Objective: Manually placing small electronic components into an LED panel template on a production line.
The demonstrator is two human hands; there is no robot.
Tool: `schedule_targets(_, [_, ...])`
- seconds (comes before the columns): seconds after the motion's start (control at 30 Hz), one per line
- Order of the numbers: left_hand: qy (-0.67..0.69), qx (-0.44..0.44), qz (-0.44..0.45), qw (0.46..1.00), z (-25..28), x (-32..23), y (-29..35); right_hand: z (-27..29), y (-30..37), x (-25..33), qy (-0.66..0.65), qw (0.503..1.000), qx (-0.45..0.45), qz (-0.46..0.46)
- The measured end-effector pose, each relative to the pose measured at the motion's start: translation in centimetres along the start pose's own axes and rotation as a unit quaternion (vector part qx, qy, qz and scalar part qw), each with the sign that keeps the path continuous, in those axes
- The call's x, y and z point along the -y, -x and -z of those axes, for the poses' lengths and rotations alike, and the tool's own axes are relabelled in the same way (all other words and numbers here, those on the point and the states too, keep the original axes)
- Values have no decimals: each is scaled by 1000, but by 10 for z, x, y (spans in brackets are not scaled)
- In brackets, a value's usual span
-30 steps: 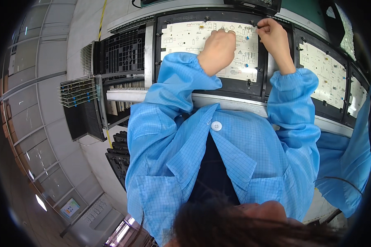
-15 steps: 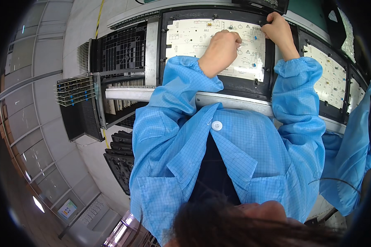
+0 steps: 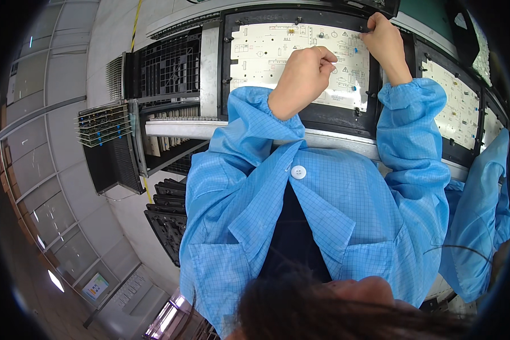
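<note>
A white circuit board (image 3: 255,73) with printed markings and a few small parts lies in a black carrier frame (image 3: 345,120) before me. My left hand (image 3: 303,76) is over the middle of the board, its thumb and index finger brought together in a pinch. Whatever may be between those fingertips is too small to make out. My right hand (image 3: 388,48) is at the carrier's far right corner, fingers curled and closed. Its fingertips are near the frame's edge, and what they hold, if anything, is hidden. Small blue parts (image 3: 355,89) stand along the board's right side.
Metal rails (image 3: 192,128) run along the carrier. Another white board (image 3: 450,105) in a black frame lies to the right, near a co-worker's blue sleeve (image 3: 479,221). On the left are black racks (image 3: 170,62), stacked green boards (image 3: 103,124) and leaning black frames (image 3: 167,226).
My left hand has drawn back slightly toward me, with its fingertips still pinched above the board. The right hand stays by the far right corner. The board appears slightly farther right and lower in view.
</note>
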State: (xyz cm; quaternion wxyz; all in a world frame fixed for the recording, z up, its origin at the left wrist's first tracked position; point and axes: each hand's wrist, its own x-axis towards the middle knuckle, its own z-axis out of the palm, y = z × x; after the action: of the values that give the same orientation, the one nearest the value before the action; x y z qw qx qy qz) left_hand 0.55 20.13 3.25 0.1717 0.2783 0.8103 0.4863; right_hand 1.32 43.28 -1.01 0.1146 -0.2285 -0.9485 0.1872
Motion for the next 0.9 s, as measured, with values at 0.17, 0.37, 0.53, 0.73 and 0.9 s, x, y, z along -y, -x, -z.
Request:
schedule_targets(0.17, [-4, -9, -6, 1000, -11, 0, 2, 32, -26, 5, -108, 982, -111, 106])
schedule_targets(0.37, [-94, -7, -97, 991, -47, 7, -4, 8, -96, 24, -33, 989, -72, 127])
schedule_targets(0.53, [-117, -8, -123, 985, -55, 7, -9, -31, -118, 7, -54, 985, -97, 130])
schedule_targets(0.73, [-133, 4, -114, 985, -57, 7, -17, -30, -116, 13, -118, 976, -132, 126])
schedule_targets(0.9, [-97, 8, -100, 990, -62, -1, -20, -11, -109, 17, -121, 971, -162, 126])
